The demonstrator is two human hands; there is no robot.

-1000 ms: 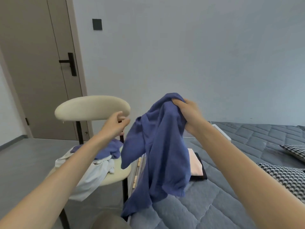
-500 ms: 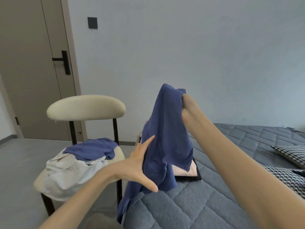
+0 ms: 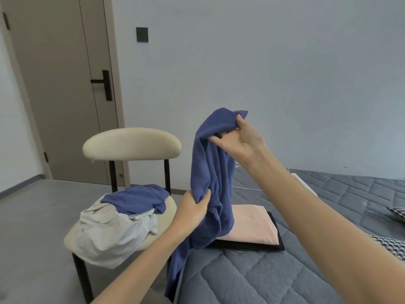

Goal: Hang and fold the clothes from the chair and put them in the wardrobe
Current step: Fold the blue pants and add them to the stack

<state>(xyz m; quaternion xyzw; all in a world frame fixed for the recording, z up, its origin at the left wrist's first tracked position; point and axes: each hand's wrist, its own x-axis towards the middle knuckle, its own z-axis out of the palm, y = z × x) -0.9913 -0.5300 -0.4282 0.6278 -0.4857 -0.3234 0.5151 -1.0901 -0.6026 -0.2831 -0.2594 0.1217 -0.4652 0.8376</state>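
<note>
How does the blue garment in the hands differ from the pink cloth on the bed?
The blue garment hangs in the air, gripped by the right hand at its top and the left hand lower down; the pink cloth lies flat on a black item on the bed.
The blue garment is unfolded and bunched; the pink cloth is folded into a neat rectangle.
Both are plain fabric.

Grey floor (image 3: 32, 216): cream chair (image 3: 169, 208) with black legs stands on it, just beside bed (image 3: 252, 281).
Chair seat: crumpled white garment (image 3: 105, 235) spread across it, draping over front edge; crumpled blue garment (image 3: 138, 199) lying on top of white one.
Bed, grey quilted cover: folded black garment (image 3: 247, 245) near chair-side edge, folded pink garment (image 3: 254, 224) stacked on it. Checkered pillows (image 3: 390, 245) at right edge of bed.
</note>
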